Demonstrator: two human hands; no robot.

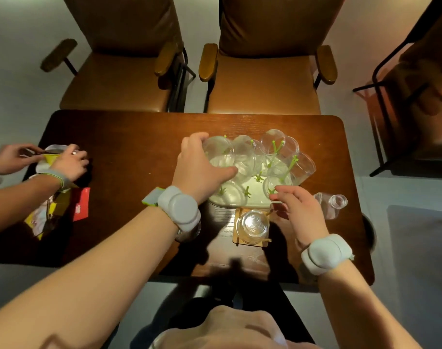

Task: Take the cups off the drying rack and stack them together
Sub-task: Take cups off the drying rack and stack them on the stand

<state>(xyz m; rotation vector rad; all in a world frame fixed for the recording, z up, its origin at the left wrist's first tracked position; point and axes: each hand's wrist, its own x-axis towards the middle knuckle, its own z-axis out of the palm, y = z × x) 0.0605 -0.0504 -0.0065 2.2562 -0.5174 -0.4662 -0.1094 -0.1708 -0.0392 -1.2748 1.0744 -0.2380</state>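
Observation:
A white drying rack (255, 195) with green pegs stands mid-table, with several clear plastic cups upside down on the pegs. My left hand (201, 165) grips the near-left cup (218, 149), thumb and fingers curled round its wall. My right hand (299, 207) hovers at the rack's near-right corner, fingers loosely bent, by a low cup (278, 183); it holds nothing that I can see. A clear cup (252, 226) sits upright on a wooden coaster (240, 241) just in front of the rack.
Another person's hands (38, 159) work at the table's left end over a small container and yellow and red packets (64, 207). A clear bottle (334, 202) lies right of the rack. Two brown armchairs (262, 84) stand beyond the wooden table (129, 137).

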